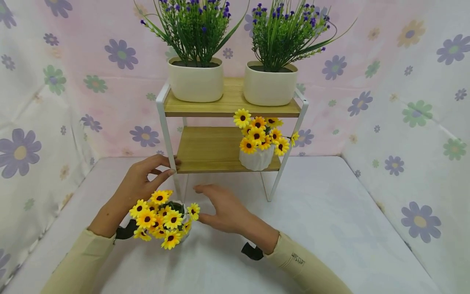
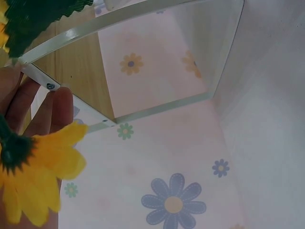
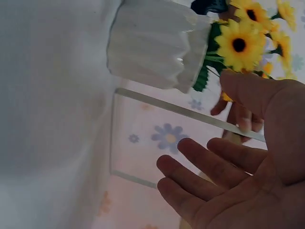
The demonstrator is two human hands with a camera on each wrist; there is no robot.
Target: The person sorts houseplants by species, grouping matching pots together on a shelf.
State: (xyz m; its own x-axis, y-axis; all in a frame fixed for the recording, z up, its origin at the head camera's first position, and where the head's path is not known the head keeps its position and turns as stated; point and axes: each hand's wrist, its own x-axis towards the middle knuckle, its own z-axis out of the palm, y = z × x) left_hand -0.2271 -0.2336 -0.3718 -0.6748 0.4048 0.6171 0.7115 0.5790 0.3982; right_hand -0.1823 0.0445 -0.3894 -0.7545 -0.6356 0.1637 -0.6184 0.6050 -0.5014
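A white ribbed pot of yellow sunflowers [image 1: 161, 218] stands on the table between my hands; the right wrist view shows its ribbed body [image 3: 152, 43]. My left hand [image 1: 172, 166] pinches the front left leg of the white-framed shelf [image 1: 164, 128] at the level of the lower board, thumb in front and fingers behind. In the left wrist view its fingers [image 2: 52, 109] lie against the frame bar [image 2: 157, 109] by a screw. My right hand [image 1: 198, 203] is open beside the pot, palm turned toward it and fingers straight [image 3: 205, 160], close to the flowers and holding nothing.
The two-tier wooden shelf [image 1: 209, 149] holds a second sunflower pot [image 1: 257, 157] at the lower right and two cream pots of purple flowers [image 1: 196, 81] [image 1: 269, 85] on top. Flowered cloth walls [image 1: 404, 114] close in the back and both sides.
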